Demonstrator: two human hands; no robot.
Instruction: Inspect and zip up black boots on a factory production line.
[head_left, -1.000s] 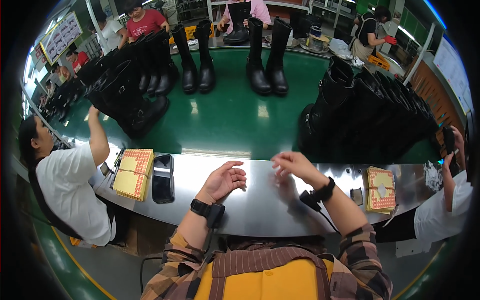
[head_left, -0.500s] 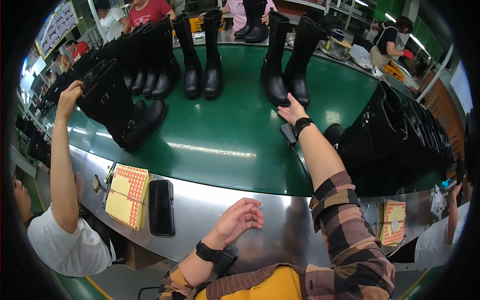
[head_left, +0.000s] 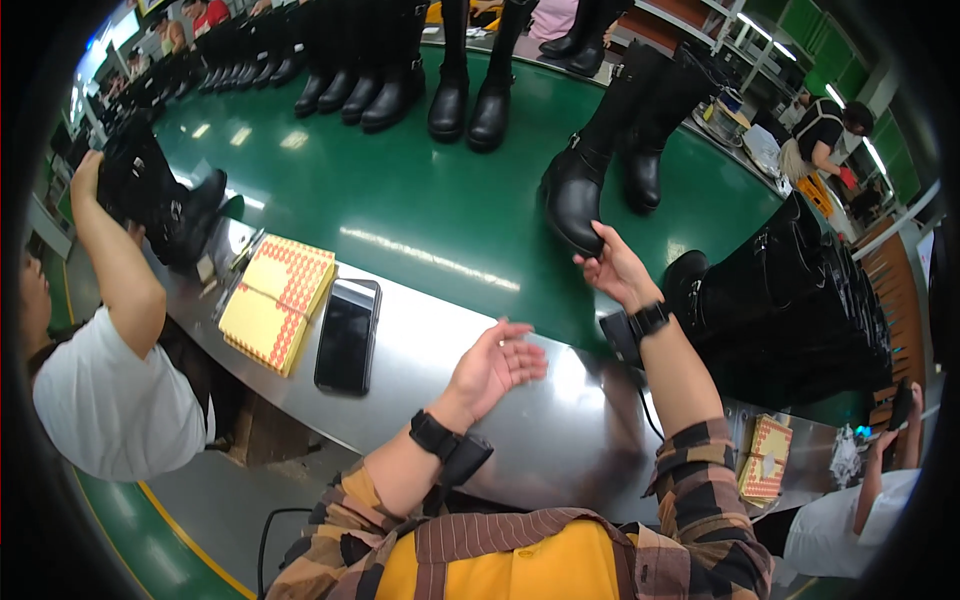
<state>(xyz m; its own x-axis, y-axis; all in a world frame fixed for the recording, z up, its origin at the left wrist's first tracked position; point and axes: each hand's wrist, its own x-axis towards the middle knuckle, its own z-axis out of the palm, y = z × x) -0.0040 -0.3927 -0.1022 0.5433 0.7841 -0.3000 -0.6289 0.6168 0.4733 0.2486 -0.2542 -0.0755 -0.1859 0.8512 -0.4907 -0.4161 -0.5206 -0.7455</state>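
Observation:
My right hand [head_left: 622, 270] has its fingers and thumb closed on the toe of a tall black boot [head_left: 577, 195], whose shaft leans away to the right. Close behind it stands a second black boot [head_left: 643, 175], apart from my hand. Above the metal table edge [head_left: 425, 405], my left hand [head_left: 494, 372] is held palm inward with fingers apart, holding nothing. A black phone [head_left: 347, 338] and a bundle of yellow sheets with red dots [head_left: 278, 300] lie to its left.
A green tabletop [head_left: 400, 235] carries a pair of boots [head_left: 468, 105] and further rows. Many boots [head_left: 790, 290] crowd the right side. At left, a co-worker's arm [head_left: 125, 260] holds a buckled boot [head_left: 150, 195]. Another dotted bundle [head_left: 767, 460] lies at right.
My right hand has gone from open beside the boot to gripping its toe, and the boot has come nearer, tilted. My left hand's fingers have spread. The co-worker's boot has moved left. The view has shifted.

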